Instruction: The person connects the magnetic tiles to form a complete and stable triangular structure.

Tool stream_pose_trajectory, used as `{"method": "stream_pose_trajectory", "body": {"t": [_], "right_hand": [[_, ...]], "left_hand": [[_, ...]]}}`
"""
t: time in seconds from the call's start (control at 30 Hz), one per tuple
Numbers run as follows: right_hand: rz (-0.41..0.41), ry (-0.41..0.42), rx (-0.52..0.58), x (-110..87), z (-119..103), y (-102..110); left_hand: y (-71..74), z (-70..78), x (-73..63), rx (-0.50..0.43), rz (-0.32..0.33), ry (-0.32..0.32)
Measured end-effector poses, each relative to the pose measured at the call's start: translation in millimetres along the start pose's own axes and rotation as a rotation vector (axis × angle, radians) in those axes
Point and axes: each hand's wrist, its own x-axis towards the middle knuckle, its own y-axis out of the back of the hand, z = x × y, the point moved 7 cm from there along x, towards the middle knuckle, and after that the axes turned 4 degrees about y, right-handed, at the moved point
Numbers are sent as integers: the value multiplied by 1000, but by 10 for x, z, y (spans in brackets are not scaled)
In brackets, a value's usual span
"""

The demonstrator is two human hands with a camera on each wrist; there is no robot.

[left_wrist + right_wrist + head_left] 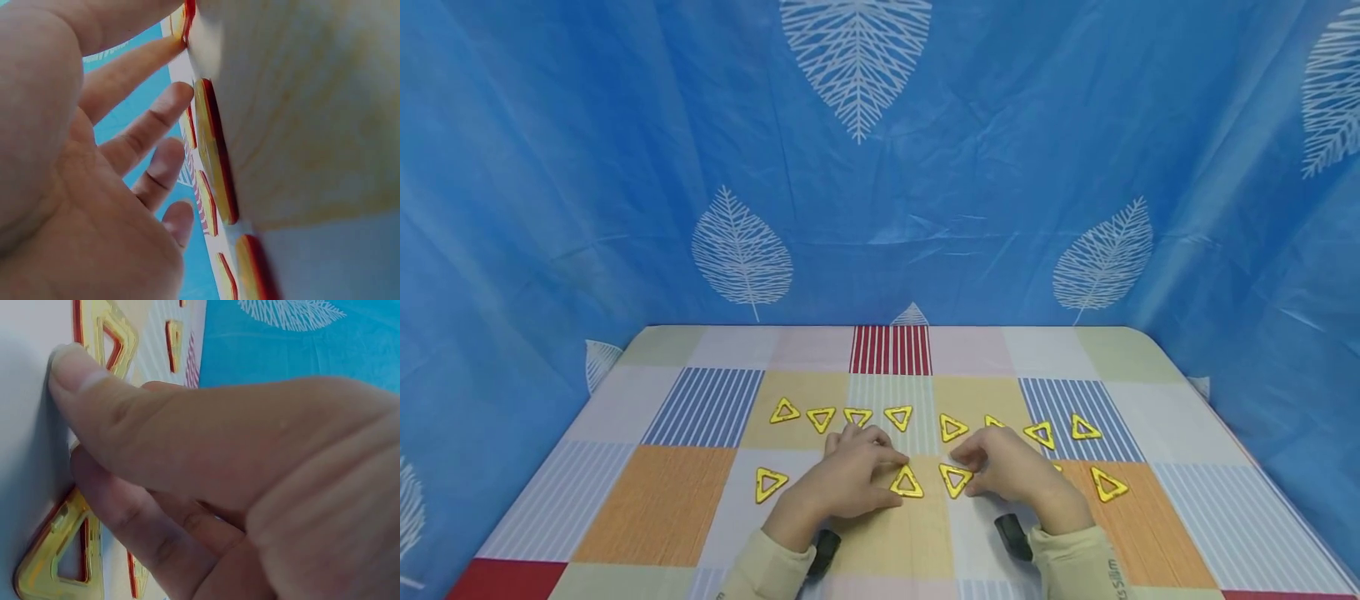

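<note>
On the checkered tabletop lie several yellow triangular tiles with hollow centres, and red edges show in the wrist views. My left hand holds one triangular tile between thumb and index finger, at its top and lower left corners. Its other fingers are spread loosely in the left wrist view. Just right of that, my right hand has thumb and index finger at the right side of another triangular tile. In the right wrist view the thumb tip meets this tile's edge. Part of the tile row is hidden behind the right hand.
A back row of tiles runs from a left one to a right one. In the front row, one tile lies left and another right. A blue curtain with white leaves surrounds the table.
</note>
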Motion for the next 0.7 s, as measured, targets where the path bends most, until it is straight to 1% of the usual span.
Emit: {"method": "stream_pose_trajectory", "body": {"t": [0.1, 0.2, 0.33, 0.47, 0.7], "right_hand": [[-4, 2, -6, -6, 8, -1], [-16, 34, -3, -7, 3, 3], [-32, 80, 9, -10, -5, 9], [-32, 103, 7, -18, -7, 11], [-24, 120, -28, -12, -8, 7]], "left_hand": [[10, 29, -9, -11, 3, -23], [-7, 81, -10, -36, -13, -56], [-72, 171, -9, -58, -68, -93], [-120, 221, -9, -48, -102, -94], [-114, 207, -4, -44, -97, -79]]}}
